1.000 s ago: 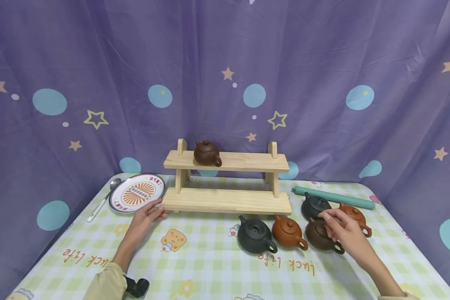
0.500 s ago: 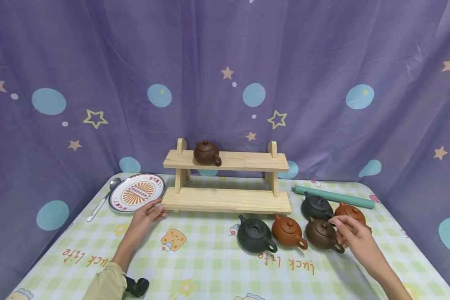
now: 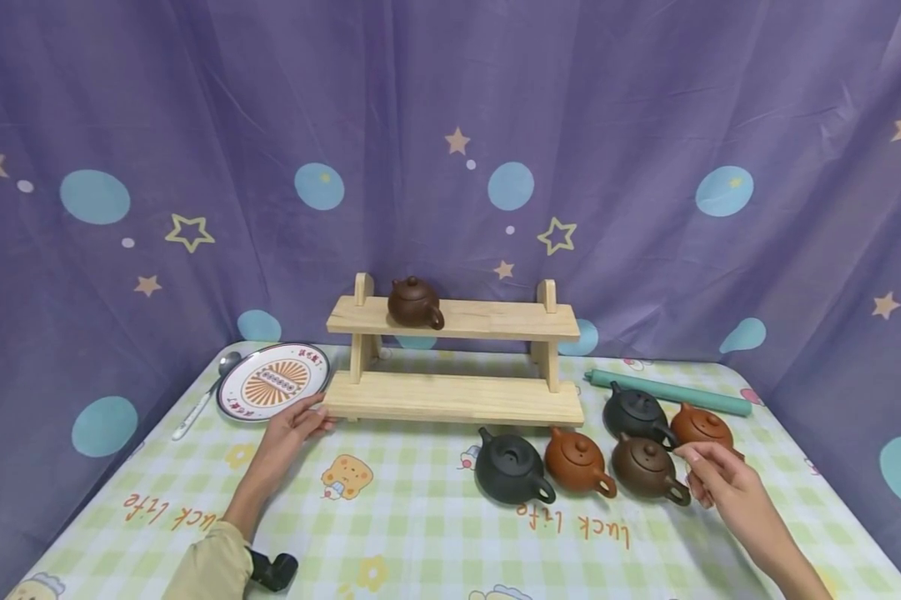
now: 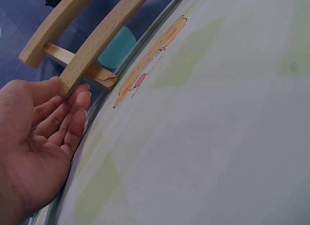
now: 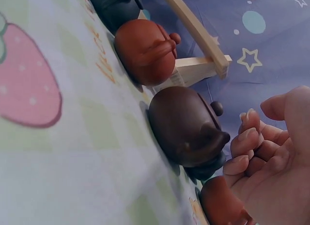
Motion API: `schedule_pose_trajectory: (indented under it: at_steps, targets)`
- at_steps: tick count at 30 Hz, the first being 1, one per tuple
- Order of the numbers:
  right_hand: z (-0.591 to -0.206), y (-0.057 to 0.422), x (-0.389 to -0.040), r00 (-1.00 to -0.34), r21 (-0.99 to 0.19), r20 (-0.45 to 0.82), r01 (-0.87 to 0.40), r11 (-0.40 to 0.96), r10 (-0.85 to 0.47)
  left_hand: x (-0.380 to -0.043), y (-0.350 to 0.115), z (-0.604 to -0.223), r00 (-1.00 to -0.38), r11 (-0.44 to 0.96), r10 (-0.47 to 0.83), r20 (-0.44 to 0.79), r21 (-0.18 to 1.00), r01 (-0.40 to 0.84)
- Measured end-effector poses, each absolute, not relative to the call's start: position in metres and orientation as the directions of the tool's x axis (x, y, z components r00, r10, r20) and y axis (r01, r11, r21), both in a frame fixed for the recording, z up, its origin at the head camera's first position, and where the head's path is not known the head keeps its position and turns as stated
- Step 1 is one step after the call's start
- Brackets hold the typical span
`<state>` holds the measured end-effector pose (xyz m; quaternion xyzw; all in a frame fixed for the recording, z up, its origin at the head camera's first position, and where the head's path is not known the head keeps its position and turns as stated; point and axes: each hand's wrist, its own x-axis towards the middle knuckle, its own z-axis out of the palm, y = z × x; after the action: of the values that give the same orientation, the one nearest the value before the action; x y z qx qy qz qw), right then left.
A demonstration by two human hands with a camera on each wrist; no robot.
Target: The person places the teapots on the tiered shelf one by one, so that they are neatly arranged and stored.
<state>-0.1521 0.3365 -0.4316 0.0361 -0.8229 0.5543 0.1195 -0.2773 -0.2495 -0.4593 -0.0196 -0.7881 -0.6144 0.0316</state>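
Note:
My left hand (image 3: 287, 435) pinches the left end of the lower board of a two-tier wooden display shelf (image 3: 450, 398), thumb above and fingers under it in the left wrist view. At the right, my right hand (image 3: 733, 493) hovers beside the handle of a dark brown teapot (image 3: 643, 468). In the right wrist view, thumb and loosely bent fingers (image 5: 244, 142) stand apart with nothing between them, close to that handle. Left of this pot sit an orange-brown teapot (image 3: 579, 462) and a black teapot (image 3: 512, 469). Another brown teapot (image 3: 414, 302) stands on the upper board.
Behind the brown pot are a second black teapot (image 3: 633, 412) and a second orange-brown one (image 3: 699, 427), partly covered by my hand. A green roll (image 3: 671, 392) lies at the back right. A patterned plate (image 3: 273, 382) and a spoon (image 3: 198, 407) lie at the left.
My right hand has shifted right and lower, from over the dark brown teapot to beside its handle. The left hand keeps its hold on the shelf; the teapots have not moved.

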Motion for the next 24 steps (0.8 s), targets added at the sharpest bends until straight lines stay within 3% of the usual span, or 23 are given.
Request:
schedule_pose_trajectory:
  at_steps: [10, 19, 24]
  targets:
    - [-0.441, 0.340, -0.144, -0.971, -0.881, 0.196, -0.114, 0.459, 0.135, -0.278, -0.250, -0.460, -0.996, 0.226, 0.004, 0.084, 0.971, 0.083]
    - [-0.445, 0.343, -0.138, -0.981, -0.892, 0.120, -0.038, 0.450, 0.155, -0.278, -0.250, -0.460, -0.996, 0.222, -0.001, 0.084, 0.972, 0.081]
    - [-0.450, 0.342, -0.136, -0.975, -0.892, 0.154, -0.068, 0.447, 0.158, -0.279, -0.251, -0.459, -0.997, 0.230, -0.001, 0.081, 0.970, 0.079]
